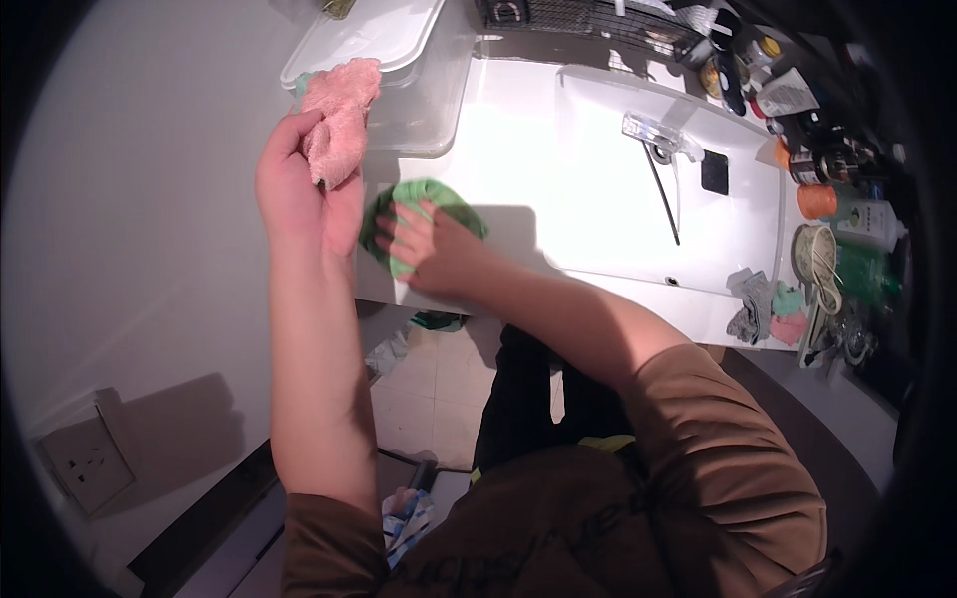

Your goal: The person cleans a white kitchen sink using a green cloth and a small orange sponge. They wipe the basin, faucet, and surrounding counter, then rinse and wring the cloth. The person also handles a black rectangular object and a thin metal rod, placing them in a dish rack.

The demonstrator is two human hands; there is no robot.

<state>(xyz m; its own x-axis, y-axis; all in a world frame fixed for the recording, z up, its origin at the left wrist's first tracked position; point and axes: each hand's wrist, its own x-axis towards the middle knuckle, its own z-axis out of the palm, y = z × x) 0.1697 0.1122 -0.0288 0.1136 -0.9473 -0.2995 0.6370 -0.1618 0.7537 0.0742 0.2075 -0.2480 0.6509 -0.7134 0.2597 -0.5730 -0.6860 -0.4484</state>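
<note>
A pink terry cloth (340,123) with a bit of green at its edge is gripped in my left hand (310,176), raised beside the clear plastic storage box. Below and right of it, my right hand (437,247) presses a bunched green cloth (437,193) against the white countertop (501,134) near its front left corner. The right fingers are spread over the cloth and blurred. Part of the green cloth lies in shadow on the left, and its underside is hidden.
The storage box (419,112) with a white lid (374,34) stands against the wall. A white sink (598,217) with a clear-handled faucet (658,134) lies right. Bottles, a patterned cup (813,253), a grey cloth (751,306) and a wire basket (591,26) line the edges.
</note>
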